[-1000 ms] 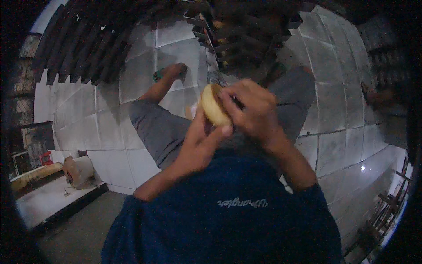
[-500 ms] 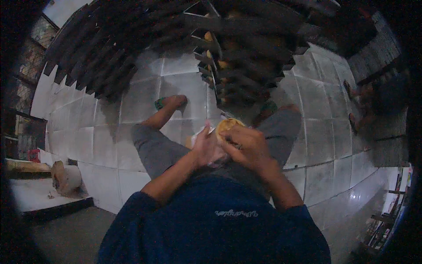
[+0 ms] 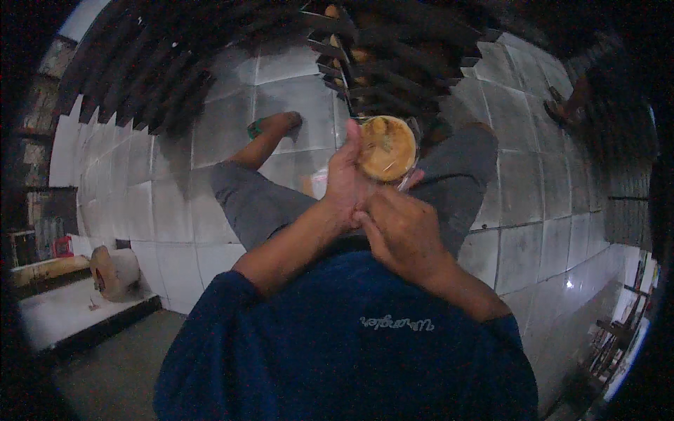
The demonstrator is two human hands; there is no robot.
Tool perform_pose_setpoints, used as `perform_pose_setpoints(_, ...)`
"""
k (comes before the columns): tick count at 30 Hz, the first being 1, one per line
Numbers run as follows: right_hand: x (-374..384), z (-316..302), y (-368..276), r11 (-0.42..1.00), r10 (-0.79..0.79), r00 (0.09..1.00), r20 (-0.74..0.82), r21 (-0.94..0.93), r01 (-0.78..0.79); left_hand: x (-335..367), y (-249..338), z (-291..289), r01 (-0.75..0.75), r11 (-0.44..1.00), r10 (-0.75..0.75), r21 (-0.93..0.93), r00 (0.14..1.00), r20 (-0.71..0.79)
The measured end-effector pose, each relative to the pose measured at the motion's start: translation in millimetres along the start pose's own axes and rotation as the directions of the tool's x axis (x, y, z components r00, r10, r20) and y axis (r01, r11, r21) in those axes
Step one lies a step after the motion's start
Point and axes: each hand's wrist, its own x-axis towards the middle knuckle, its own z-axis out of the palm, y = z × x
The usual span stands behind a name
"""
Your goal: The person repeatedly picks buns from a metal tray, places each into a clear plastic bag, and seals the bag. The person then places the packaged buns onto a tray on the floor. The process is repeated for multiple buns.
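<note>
My left hand is under and beside a round, flat yellow-brown bun, its thumb raised along the left edge. Clear shiny plastic covers the bun, and a small darker patch shows near its top. Just below, my right hand is closed, its thumb and fingers pinched together against the heel of my left hand. Whatever the right fingers hold is hidden. A pale, crinkled wrapper shows between my legs, left of my left hand.
Ahead stands a dark rack with several yellowish pieces on its tiers; more dark stacked trays rise at the left. Light tiles cover the floor. A roll lies on a ledge at left. Another person's foot is at far right.
The bun has moved up and tilted its face toward me. My right hand has left it and dropped lower, against the heel of my left hand.
</note>
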Motion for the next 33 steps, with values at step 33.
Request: perform_pose_setpoints(33, -47.0, -100.6, 102.4, 0.984, 0.162, 0.944, -0.287, -0.025, -0.176, 5.6, -35.2, 58.9, 0.354, 0.927, -0.326, -0.126, 0.925, 0.196)
